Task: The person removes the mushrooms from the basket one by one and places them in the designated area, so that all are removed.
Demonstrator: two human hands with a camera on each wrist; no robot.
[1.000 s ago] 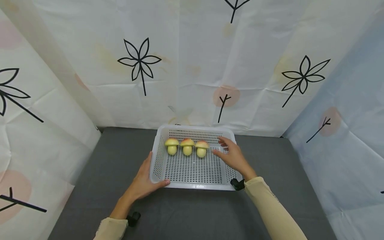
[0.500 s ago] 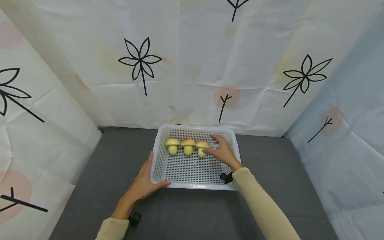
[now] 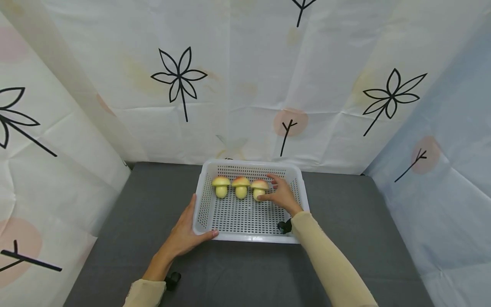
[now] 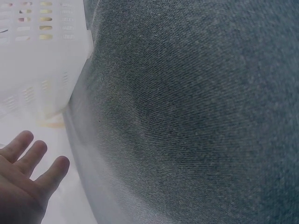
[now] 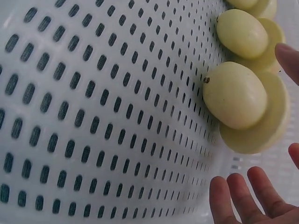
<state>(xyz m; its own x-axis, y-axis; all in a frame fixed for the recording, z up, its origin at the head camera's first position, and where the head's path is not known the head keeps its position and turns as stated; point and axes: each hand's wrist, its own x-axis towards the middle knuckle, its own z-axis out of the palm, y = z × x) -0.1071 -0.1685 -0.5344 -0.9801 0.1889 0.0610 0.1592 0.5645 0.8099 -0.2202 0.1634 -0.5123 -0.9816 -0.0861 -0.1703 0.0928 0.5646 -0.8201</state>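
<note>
Where the head view takes in the whole setup, a white rectangular basket of perforated plastic (image 3: 253, 238) rests on a dark grey cloth surface (image 3: 364, 226). Contents: three smooth yellow mushroom shapes in one row, caps toward the basket's far wall, rounded stems toward its near rim: left mushroom (image 3: 221, 182), middle mushroom (image 3: 241, 183), right mushroom with reddish-tinged cap (image 3: 259, 186). Left hand (image 3: 186, 234): spread at the basket's near-left corner, thumb laid on the near rim, fingers along the outside of the left wall. Right hand (image 3: 283, 196): inside the basket's right half, thumb and fingers parted, thumb at the stem of the right mushroom; contact cannot be told here. Both arms in beige sleeves (image 3: 333, 260). Behind the basket, a white fabric backdrop (image 3: 245, 85) with black line-drawn flowers.

Left wrist view: slotted basket wall at upper left, yellow patches visible through the slots. Three fingers of the left hand extend, spaced apart, just outside the basket.

Right wrist view: basket's slotted floor fills the left. Right mushroom nearest, small brown mark (image 5: 206, 80) at its stem end; the next one beyond, a third partly cut off. Three fingers of the right hand extend below the right mushroom, visible gap between; other digits only partly shown at the edge.
</note>
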